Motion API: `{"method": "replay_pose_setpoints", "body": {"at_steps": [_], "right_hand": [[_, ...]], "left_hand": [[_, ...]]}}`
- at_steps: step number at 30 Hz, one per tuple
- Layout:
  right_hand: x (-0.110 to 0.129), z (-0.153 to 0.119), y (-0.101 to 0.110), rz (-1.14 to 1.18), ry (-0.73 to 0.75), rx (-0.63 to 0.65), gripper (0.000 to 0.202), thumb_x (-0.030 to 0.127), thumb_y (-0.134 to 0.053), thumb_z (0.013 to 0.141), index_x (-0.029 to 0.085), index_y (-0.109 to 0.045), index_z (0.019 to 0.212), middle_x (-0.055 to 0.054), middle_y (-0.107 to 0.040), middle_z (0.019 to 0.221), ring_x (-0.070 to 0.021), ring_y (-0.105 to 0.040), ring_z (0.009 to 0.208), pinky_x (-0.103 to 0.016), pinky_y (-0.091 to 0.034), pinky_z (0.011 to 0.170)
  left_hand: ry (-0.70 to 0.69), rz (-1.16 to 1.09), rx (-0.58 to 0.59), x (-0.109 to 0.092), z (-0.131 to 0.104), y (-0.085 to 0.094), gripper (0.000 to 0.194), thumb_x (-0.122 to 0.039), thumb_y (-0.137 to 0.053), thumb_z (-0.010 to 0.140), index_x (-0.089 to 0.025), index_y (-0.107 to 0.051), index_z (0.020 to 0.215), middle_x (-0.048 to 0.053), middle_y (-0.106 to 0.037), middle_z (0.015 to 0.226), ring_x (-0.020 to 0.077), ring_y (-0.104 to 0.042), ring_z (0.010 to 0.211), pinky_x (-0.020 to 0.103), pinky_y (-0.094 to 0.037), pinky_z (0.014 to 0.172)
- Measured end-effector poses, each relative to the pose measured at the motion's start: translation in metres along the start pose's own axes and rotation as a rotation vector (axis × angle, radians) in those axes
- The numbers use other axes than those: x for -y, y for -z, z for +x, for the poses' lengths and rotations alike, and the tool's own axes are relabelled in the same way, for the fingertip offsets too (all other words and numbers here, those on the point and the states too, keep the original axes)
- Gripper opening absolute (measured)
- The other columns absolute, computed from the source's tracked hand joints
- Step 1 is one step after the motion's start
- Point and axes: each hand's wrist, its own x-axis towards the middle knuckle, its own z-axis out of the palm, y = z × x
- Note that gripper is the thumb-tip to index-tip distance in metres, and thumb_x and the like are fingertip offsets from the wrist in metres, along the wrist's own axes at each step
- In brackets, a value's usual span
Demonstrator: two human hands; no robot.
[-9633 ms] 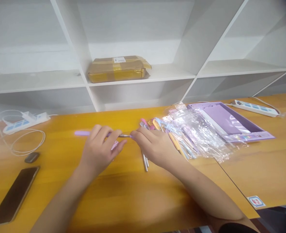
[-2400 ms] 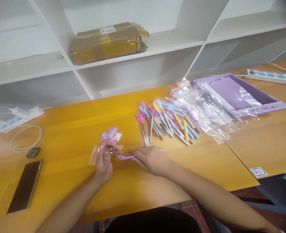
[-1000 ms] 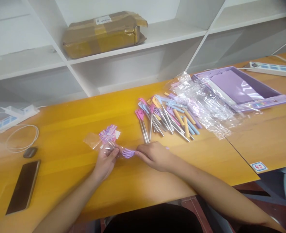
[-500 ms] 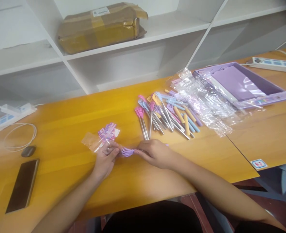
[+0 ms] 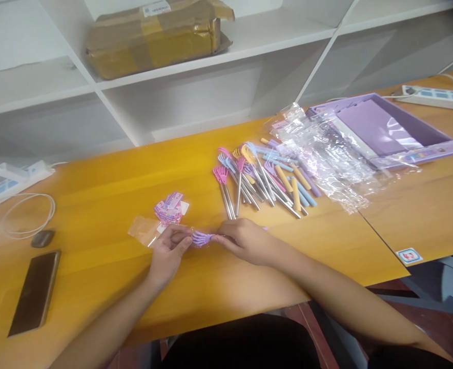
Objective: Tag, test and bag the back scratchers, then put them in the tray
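White shelves (image 5: 272, 43) stand behind the wooden tabletop (image 5: 115, 189), and on one of them lies a cardboard box (image 5: 161, 43), closed with much tape. Near the middle of the tabletop, towards its front side, both hands of the person work close together. With its thumb and fingers, the left hand (image 5: 170, 248) is pinching a clear plastic bag (image 5: 142, 230), whose loose end spreads out to the left. The right hand (image 5: 245, 241) has its grip closed on the purple claw tool (image 5: 201, 238), just behind the finger-like head. This head is between the two hands and points to the left hand; clear film shows around it, but I cannot tell how deep it is inside the bag.

Just beyond the left hand lie small printed cards (image 5: 170, 207), in an untidy heap. Farther to the right are metal rods with claw heads (image 5: 221, 175) in pink, blue, yellow and purple, and next to them are coloured tubes (image 5: 295, 195). More empty bags (image 5: 337, 159) partly cover a purple tray (image 5: 422, 152). At the far left, a dark phone (image 5: 34, 293) lies near a small black object (image 5: 42, 238).
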Motion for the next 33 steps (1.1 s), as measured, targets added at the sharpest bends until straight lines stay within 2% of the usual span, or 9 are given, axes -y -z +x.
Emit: {"method": "replay_pose_setpoints", "body": {"at_steps": [3, 6, 9, 14, 17, 20, 23, 26, 33], "right_hand": [[0.001, 0.000, 0.000, 0.026, -0.029, 0.001, 0.048, 0.046, -0.045, 0.115, 0.015, -0.075, 0.094, -0.007, -0.072, 0.082, -0.0158, -0.064, 0.071, -0.029, -0.042, 0.068], [0.004, -0.001, 0.000, 0.088, -0.127, -0.011, 0.036, 0.047, -0.055, 0.111, 0.017, -0.072, 0.121, -0.006, -0.074, 0.085, -0.0171, -0.068, 0.073, -0.028, -0.044, 0.066], [0.009, -0.003, -0.003, 0.150, -0.227, -0.017, 0.051, 0.048, -0.061, 0.107, 0.019, -0.053, 0.148, -0.001, -0.072, 0.079, -0.0180, -0.068, 0.067, -0.027, -0.044, 0.061], [0.014, -0.005, -0.009, 0.244, -0.229, -0.002, 0.059, 0.039, -0.060, 0.107, 0.020, -0.038, 0.159, -0.004, -0.074, 0.090, -0.0192, -0.070, 0.073, -0.028, -0.048, 0.065], [0.011, -0.004, -0.003, 0.176, -0.214, -0.027, 0.054, 0.037, -0.060, 0.107, 0.018, -0.043, 0.154, -0.007, -0.075, 0.096, -0.0203, -0.070, 0.078, -0.029, -0.049, 0.069], [0.002, -0.001, 0.007, 0.046, -0.250, -0.057, 0.028, 0.039, -0.054, 0.110, 0.018, -0.064, 0.127, -0.007, -0.075, 0.094, -0.0209, -0.070, 0.079, -0.030, -0.048, 0.071], [-0.007, 0.001, 0.012, -0.016, -0.175, -0.105, 0.032, 0.036, -0.045, 0.115, 0.018, -0.069, 0.107, -0.009, -0.073, 0.099, -0.0211, -0.069, 0.088, -0.032, -0.049, 0.079], [-0.010, 0.001, 0.006, 0.027, -0.082, -0.150, 0.034, 0.035, -0.043, 0.116, 0.017, -0.070, 0.110, -0.009, -0.070, 0.098, -0.0197, -0.067, 0.088, -0.031, -0.050, 0.080], [-0.003, -0.002, -0.011, 0.109, -0.010, -0.187, 0.036, 0.036, -0.045, 0.115, 0.016, -0.075, 0.114, -0.007, -0.069, 0.091, -0.0180, -0.065, 0.080, -0.030, -0.049, 0.074]], "left_hand": [[0.009, 0.003, 0.048, 0.002, -0.002, 0.000, 0.027, -0.033, -0.090, 0.085, -0.022, -0.071, 0.101, 0.005, -0.082, 0.096, 0.0217, -0.080, 0.090, 0.034, -0.065, 0.088], [0.025, 0.007, 0.091, 0.002, -0.004, -0.005, 0.028, -0.031, -0.090, 0.084, -0.022, -0.071, 0.102, 0.005, -0.083, 0.098, 0.0230, -0.080, 0.094, 0.038, -0.066, 0.092], [0.054, 0.023, 0.084, 0.005, -0.007, -0.009, 0.030, -0.032, -0.090, 0.084, -0.022, -0.071, 0.106, 0.007, -0.083, 0.104, 0.0250, -0.081, 0.098, 0.041, -0.066, 0.095], [0.064, 0.057, 0.055, 0.009, -0.007, -0.011, 0.031, -0.034, -0.090, 0.084, -0.020, -0.073, 0.105, 0.008, -0.084, 0.103, 0.0268, -0.081, 0.096, 0.043, -0.068, 0.092], [0.006, 0.007, -0.042, 0.001, 0.000, -0.008, 0.034, -0.035, -0.092, 0.082, -0.019, -0.073, 0.106, 0.006, -0.084, 0.100, 0.0235, -0.081, 0.089, 0.040, -0.068, 0.089], [-0.082, -0.114, -0.188, -0.014, 0.013, -0.002, 0.039, -0.037, -0.094, 0.080, -0.021, -0.073, 0.108, 0.003, -0.083, 0.101, 0.0217, -0.081, 0.090, 0.039, -0.068, 0.088], [-0.110, -0.188, -0.237, -0.023, 0.021, 0.003, 0.037, -0.037, -0.095, 0.079, -0.019, -0.074, 0.103, 0.003, -0.083, 0.101, 0.0209, -0.081, 0.093, 0.041, -0.068, 0.092], [-0.086, -0.216, -0.226, -0.021, 0.022, 0.003, 0.033, -0.038, -0.095, 0.080, -0.018, -0.077, 0.099, 0.005, -0.084, 0.105, 0.0211, -0.080, 0.098, 0.039, -0.068, 0.092], [-0.025, -0.229, -0.232, -0.018, 0.015, -0.002, 0.031, -0.037, -0.096, 0.078, -0.016, -0.081, 0.094, 0.008, -0.085, 0.101, 0.0232, -0.080, 0.096, 0.038, -0.069, 0.088]]}}
